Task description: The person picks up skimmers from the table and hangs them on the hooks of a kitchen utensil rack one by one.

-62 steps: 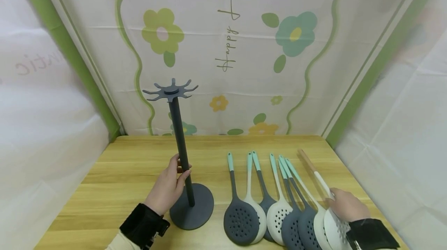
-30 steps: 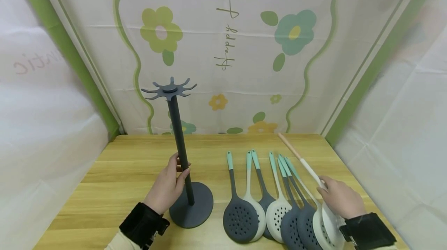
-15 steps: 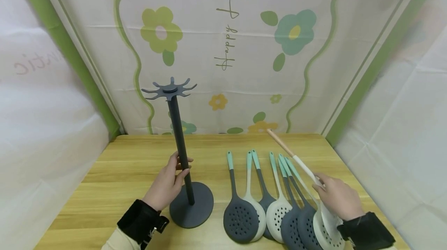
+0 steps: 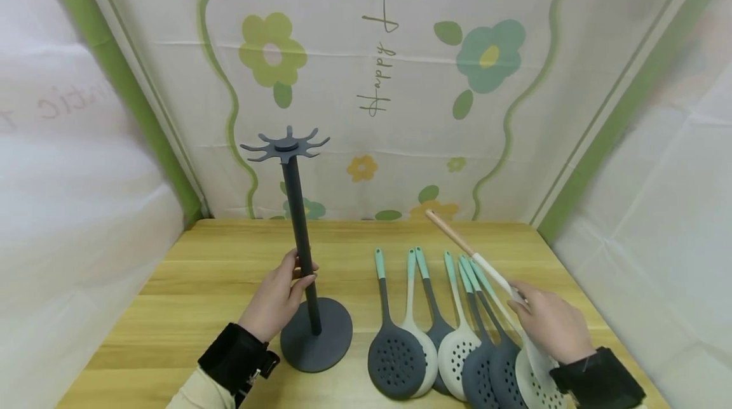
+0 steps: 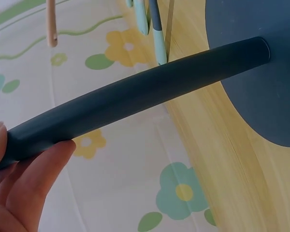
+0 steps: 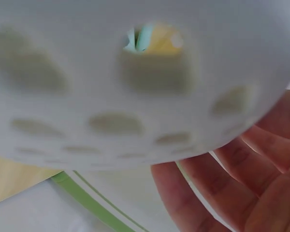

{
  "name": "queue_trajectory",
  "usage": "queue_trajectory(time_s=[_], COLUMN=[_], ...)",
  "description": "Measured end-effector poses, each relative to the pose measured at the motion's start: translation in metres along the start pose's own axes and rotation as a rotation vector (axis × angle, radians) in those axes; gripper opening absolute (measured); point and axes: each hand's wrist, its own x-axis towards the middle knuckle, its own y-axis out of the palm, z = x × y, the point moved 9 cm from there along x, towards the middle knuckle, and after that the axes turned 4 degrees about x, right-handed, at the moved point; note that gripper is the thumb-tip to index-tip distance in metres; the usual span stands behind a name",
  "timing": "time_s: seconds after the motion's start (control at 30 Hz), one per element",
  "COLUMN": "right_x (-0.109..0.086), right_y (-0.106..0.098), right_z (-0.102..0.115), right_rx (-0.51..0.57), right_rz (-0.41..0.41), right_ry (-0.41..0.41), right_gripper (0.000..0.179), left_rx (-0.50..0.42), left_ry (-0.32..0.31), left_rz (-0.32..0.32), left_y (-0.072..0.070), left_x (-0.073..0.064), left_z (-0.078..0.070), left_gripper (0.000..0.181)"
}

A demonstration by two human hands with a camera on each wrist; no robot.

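Facing white floral cloth (image 4: pixel 326 110) hanging on far side. Working over wooden table (image 4: pixel 171 307) on near side. Having dark stand (image 4: pixel 298 215) standing upright on table, left of centre, with hooked top and round base. Having seven mint-handled utensils (image 4: pixel 459 350) lying in row at right, overlapping, pointing heads near and handles far. Holding white skimmer (image 4: pixel 490 272) tilted over row's right end, pointing wooden handle far left; showing holed head up close in right wrist view, mostly hidden by right hand (image 4: pixel 553 323) in head view. Grasping skimmer's white shaft with that hand, pinching between thumb and fingers. Grasping stand's pole with left hand (image 4: pixel 274 300), curling thumb and fingers around, above base. Wearing black cuffs (image 4: pixel 236 358) on both wrists.
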Motion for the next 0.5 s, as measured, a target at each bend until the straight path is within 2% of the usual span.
queue_trajectory(time_s=[0.5], right_x=[-0.001], right_y=[-0.010], right_z=[0.029], right_rx=[-0.030], right_rz=[-0.078], right_ry=[-0.066], right_gripper=[0.039], left_rx=[0.008], left_ry=[-0.046], left_rz=[-0.035], left_y=[0.004], left_x=[0.001], left_z=[-0.001], left_gripper=[0.042])
